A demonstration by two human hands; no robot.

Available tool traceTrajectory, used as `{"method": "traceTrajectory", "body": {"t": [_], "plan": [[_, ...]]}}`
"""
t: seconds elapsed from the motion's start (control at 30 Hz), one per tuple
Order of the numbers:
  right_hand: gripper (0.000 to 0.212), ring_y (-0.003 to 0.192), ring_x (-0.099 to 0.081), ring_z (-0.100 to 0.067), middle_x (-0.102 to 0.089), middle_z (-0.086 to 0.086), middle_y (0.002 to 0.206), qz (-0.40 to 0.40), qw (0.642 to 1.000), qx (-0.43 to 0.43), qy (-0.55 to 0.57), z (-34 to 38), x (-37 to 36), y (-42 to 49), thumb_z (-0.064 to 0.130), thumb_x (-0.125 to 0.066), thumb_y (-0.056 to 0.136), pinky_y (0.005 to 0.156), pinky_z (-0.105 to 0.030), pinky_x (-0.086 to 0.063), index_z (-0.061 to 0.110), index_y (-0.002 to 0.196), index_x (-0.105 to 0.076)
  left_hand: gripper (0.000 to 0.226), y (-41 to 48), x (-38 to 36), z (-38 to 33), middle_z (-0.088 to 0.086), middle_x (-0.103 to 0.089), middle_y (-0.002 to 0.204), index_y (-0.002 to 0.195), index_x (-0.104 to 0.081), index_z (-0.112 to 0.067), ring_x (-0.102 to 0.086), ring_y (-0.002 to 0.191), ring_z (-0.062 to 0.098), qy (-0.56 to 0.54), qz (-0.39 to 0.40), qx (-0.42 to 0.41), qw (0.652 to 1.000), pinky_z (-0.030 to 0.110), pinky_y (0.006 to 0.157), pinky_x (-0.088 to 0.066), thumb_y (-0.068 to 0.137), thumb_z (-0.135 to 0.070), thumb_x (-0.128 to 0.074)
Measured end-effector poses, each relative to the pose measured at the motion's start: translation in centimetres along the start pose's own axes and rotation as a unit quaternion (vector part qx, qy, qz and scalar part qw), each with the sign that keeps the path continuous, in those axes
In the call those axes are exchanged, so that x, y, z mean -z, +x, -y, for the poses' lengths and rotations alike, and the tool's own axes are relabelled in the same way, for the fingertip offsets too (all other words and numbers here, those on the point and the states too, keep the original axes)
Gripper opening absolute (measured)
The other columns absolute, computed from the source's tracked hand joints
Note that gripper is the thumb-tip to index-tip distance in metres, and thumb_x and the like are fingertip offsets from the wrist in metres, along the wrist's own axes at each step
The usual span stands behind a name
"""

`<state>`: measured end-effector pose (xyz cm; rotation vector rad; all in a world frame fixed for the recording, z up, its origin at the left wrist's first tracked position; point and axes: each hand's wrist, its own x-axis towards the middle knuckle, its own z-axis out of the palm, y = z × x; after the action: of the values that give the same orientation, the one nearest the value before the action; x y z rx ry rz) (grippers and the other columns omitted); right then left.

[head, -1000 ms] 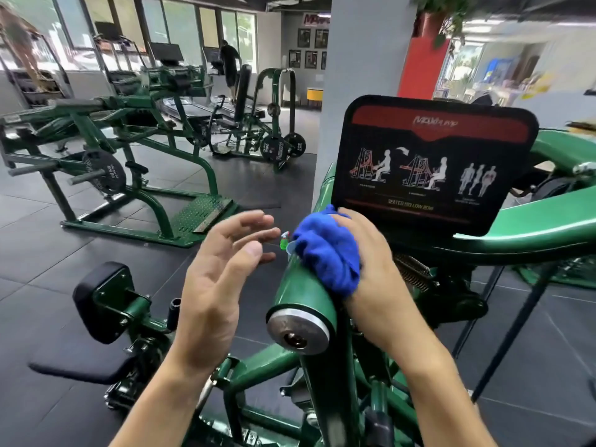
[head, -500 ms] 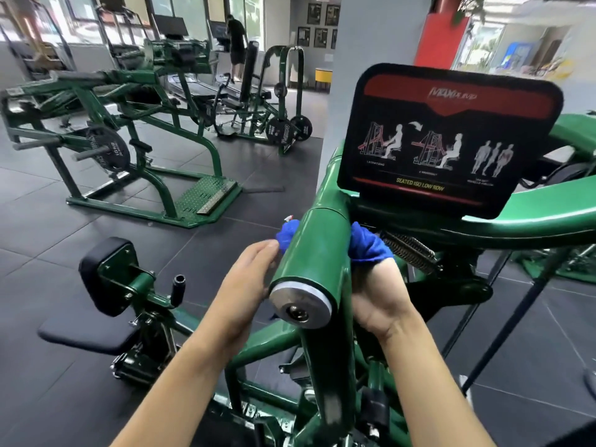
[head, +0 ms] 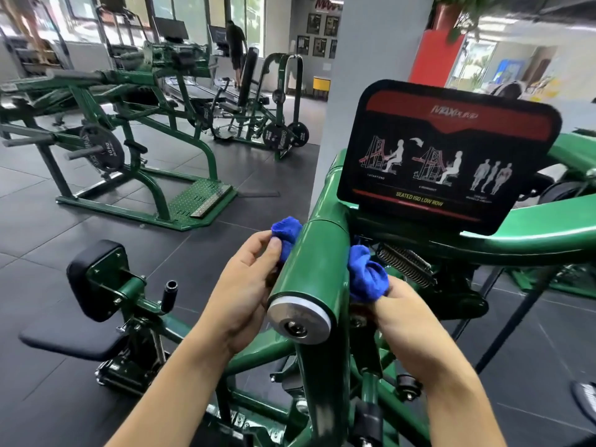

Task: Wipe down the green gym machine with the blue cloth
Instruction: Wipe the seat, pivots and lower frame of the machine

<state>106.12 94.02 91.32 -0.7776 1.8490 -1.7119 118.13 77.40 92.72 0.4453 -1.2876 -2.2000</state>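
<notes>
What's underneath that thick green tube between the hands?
The blue cloth shows either side of the green tube, held by left hand and right hand; beneath is hidden.

Dark tiled floor (head: 209, 250) carries the green gym machine (head: 317, 253) and neighbouring machines (head: 203, 198).

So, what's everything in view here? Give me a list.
machine: one, green, centre front, its thick tube pointing at the camera
cloth: one, blue, ends showing either side of the tube, middle hidden
sign: one, black and red, above the tube
spring: one, silver, right of the tube
seat: one, black, lower left
other machines: at least two, green, back left
pillar: one, grey, behind the sign
left hand: pinches the cloth's left end
right hand: grips the cloth's right end
</notes>
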Motion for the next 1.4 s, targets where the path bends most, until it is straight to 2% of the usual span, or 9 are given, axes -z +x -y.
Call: {"method": "traceTrajectory", "body": {"t": [0.2,0.37,0.5,0.67,0.8,0.93,1.07,1.23,1.4], "plan": [[0.041,0.100,-0.072,-0.019,-0.078,0.002,0.109,-0.091,0.994,0.057,0.032,1.5,0.0,-1.6,-0.002,-0.049,0.102,0.080,-0.029,-0.059,0.027,0.113,-0.076,0.017,0.2,-0.5,-1.8,0.019,-0.069,0.130,0.108,-0.074,-0.023,-0.064,0.118,0.035,-0.114,0.010,-0.122,0.986,0.052,0.105,-0.052,0.097,-0.029,-0.063],[0.023,0.101,-0.071,-0.018,-0.076,-0.001,0.112,-0.122,0.984,0.109,0.072,1.5,-2.8,-1.7,0.005,-0.058,0.102,0.089,-0.037,-0.054,0.020,0.113,-0.071,0.034,-0.5,-0.8,-2.7,-0.003,-0.055,0.152,0.120,-0.077,-0.017,-0.053,0.140,0.021,0.132,0.131,-0.169,0.968,0.047,0.118,-0.041,0.098,-0.034,-0.058],[0.027,0.107,-0.070,-0.014,-0.074,0.004,0.117,-0.117,0.982,0.122,0.081,0.9,-3.3,-2.4,0.005,-0.059,0.102,0.092,-0.030,-0.054,0.023,0.119,-0.070,0.033,-2.8,0.8,-1.6,0.009,-0.052,0.154,0.128,-0.073,-0.012,-0.049,0.144,0.028,0.061,0.138,-0.159,0.976,0.042,0.118,-0.041,0.107,-0.027,-0.053],[0.032,0.117,-0.066,-0.014,-0.071,0.003,0.123,-0.114,0.983,0.124,0.080,0.0,-3.7,-3.1,0.012,-0.056,0.105,0.102,-0.036,-0.052,0.031,0.128,-0.067,0.048,-7.9,1.9,1.2,0.013,-0.053,0.152,0.127,-0.074,-0.018,-0.062,0.120,0.024,0.008,0.064,-0.177,0.982,0.030,0.084,-0.054,0.088,-0.048,-0.073],[0.032,0.122,-0.064,-0.016,-0.071,0.002,0.125,-0.109,0.983,0.127,0.078,-0.8,-4.0,-3.8,0.021,-0.056,0.103,0.109,-0.040,-0.049,0.031,0.132,-0.066,0.047,-10.3,0.4,4.1,0.004,-0.063,0.127,0.142,-0.061,-0.021,-0.056,0.098,0.027,-0.080,0.020,-0.172,0.982,0.031,0.075,-0.049,0.097,-0.032,-0.061],[0.026,0.108,-0.070,-0.011,-0.077,0.003,0.110,-0.085,0.986,0.119,0.075,-0.9,-3.1,-4.7,0.003,-0.056,0.103,0.096,-0.026,-0.052,0.018,0.114,-0.074,0.046,-10.5,-0.2,5.0,0.033,-0.049,0.142,0.146,-0.052,-0.018,-0.048,0.115,0.035,-0.116,-0.033,-0.126,0.985,0.045,0.093,-0.038,0.101,-0.026,-0.044],[0.022,0.089,-0.068,-0.010,-0.076,0.004,0.096,-0.147,0.982,0.097,0.067,-2.3,-2.6,-5.5,0.003,-0.061,0.098,0.083,-0.022,-0.054,0.021,0.101,-0.075,0.031,-10.8,-0.7,7.6,0.012,-0.066,0.130,0.123,-0.068,-0.026,-0.059,0.120,0.033,-0.039,-0.110,-0.167,0.979,0.044,0.102,-0.046,0.104,-0.018,-0.046],[0.018,0.079,-0.062,-0.010,-0.070,0.005,0.089,-0.220,0.972,0.073,0.031,-5.5,-3.2,-7.5,0.008,-0.064,0.094,0.076,-0.025,-0.050,0.026,0.091,-0.070,0.031,-11.9,-2.9,13.6,-0.015,-0.037,0.155,0.129,-0.064,-0.046,-0.033,0.148,0.002,0.293,-0.173,-0.222,0.914,0.024,0.120,-0.033,0.105,-0.029,-0.057],[0.013,0.076,-0.061,-0.014,-0.070,0.002,0.082,-0.190,0.980,0.025,0.056,-8.2,-3.3,-9.4,0.019,-0.058,0.091,0.078,-0.048,-0.054,0.026,0.091,-0.068,0.044,-11.1,-1.5,16.2,0.004,-0.023,0.165,0.150,-0.050,-0.026,-0.014,0.159,0.023,0.554,-0.047,-0.349,0.755,0.035,0.129,-0.011,0.109,-0.034,-0.037]]}}
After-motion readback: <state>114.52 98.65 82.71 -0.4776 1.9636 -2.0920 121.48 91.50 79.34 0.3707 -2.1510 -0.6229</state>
